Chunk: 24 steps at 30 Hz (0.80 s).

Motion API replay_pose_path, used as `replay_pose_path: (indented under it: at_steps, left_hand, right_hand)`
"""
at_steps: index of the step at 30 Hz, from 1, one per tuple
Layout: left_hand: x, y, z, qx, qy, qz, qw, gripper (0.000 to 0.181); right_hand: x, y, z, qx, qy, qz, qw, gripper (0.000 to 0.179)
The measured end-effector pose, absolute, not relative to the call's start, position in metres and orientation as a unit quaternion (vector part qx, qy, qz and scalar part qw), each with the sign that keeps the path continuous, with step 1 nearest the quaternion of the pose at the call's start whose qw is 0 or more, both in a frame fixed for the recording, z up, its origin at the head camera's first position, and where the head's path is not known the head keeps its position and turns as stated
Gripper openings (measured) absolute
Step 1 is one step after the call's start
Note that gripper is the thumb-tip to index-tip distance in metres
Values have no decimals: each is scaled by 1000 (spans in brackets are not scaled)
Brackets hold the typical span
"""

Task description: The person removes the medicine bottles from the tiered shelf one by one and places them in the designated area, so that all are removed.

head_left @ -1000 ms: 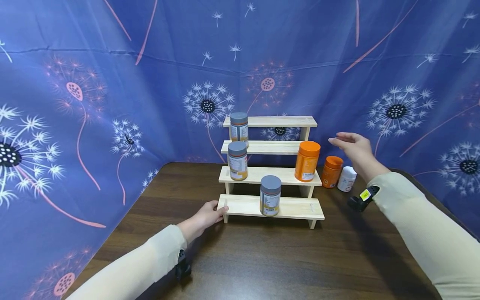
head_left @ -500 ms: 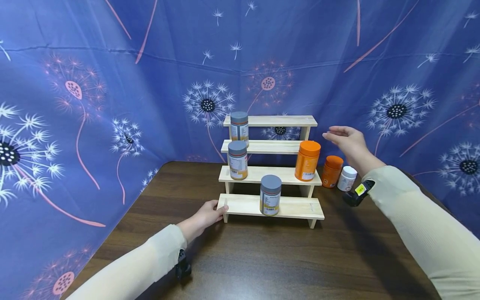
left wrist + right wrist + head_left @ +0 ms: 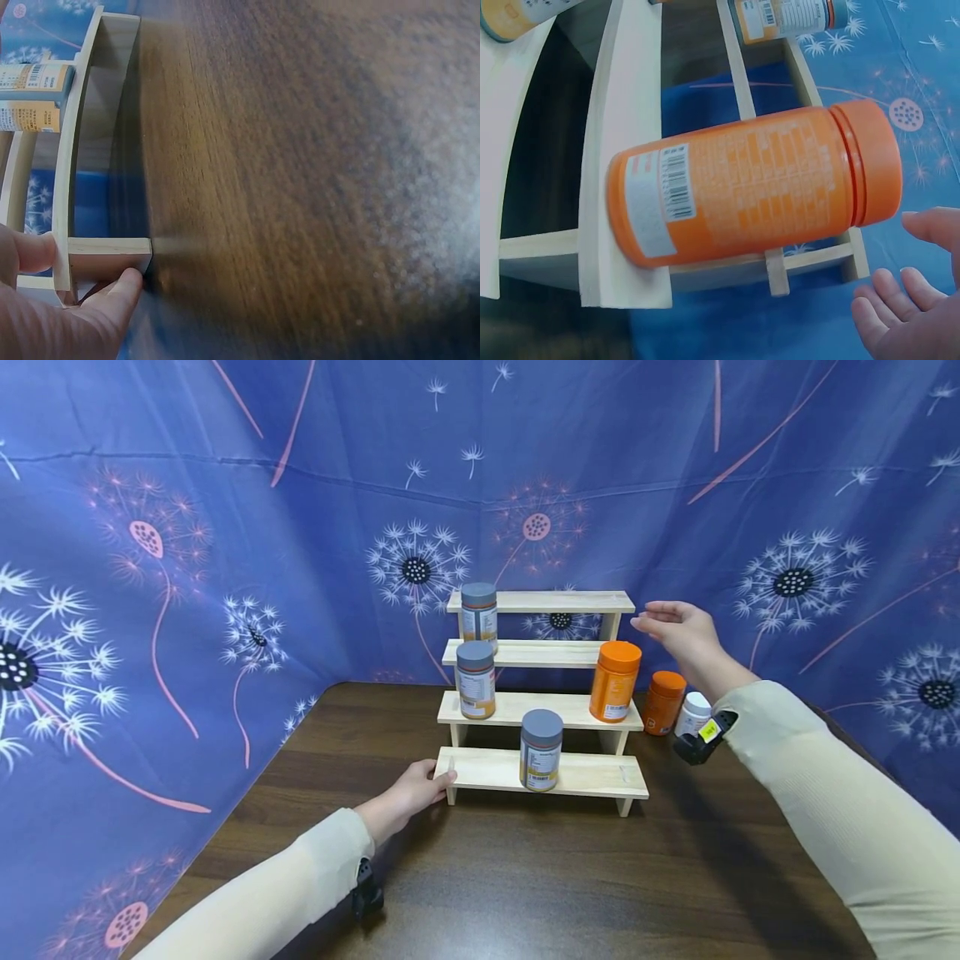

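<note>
A wooden step rack (image 3: pixel 585 774) with stacked tiers stands on the table. My left hand (image 3: pixel 412 789) grips the left end of its lowest tier, thumb over the board (image 3: pixel 64 187) and a finger against the end support (image 3: pixel 109 259). An orange jar (image 3: pixel 615 683) stands upright at the right end of the second tier. Just right of its lid, my right hand (image 3: pixel 686 635) is raised with nothing in it. In the right wrist view, the thumb and loosely bent fingers (image 3: pixel 889 296) are apart from the lid (image 3: pixel 877 161).
Grey-lidded jars stand on the lowest tier (image 3: pixel 540 752), at the second tier's left (image 3: pixel 476 689) and on the third tier's left (image 3: pixel 480 618). Right of the rack, an orange-brown jar (image 3: pixel 664 703) and a white bottle (image 3: pixel 693 714) stand on the table (image 3: pixel 525 877). A blue cloth (image 3: pixel 300 568) hangs behind.
My right hand has moved left and slightly up, toward the orange jar's lid. The left hand, the rack and the jars have stayed in place.
</note>
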<state>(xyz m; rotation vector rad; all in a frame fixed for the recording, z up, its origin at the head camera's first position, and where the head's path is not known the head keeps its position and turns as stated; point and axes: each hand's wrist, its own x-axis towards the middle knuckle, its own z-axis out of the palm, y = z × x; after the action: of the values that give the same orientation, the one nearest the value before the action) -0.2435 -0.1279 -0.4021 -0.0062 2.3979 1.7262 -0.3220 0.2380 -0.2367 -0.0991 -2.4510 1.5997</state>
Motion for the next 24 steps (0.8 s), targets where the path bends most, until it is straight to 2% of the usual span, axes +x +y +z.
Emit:
replay_pose_path:
  at_steps: [24]
  left_hand:
    - [-245,-128,-403,-1,807,584,89,37]
  right_hand:
    - [-331,205,-217,-29,-805,582,114,62]
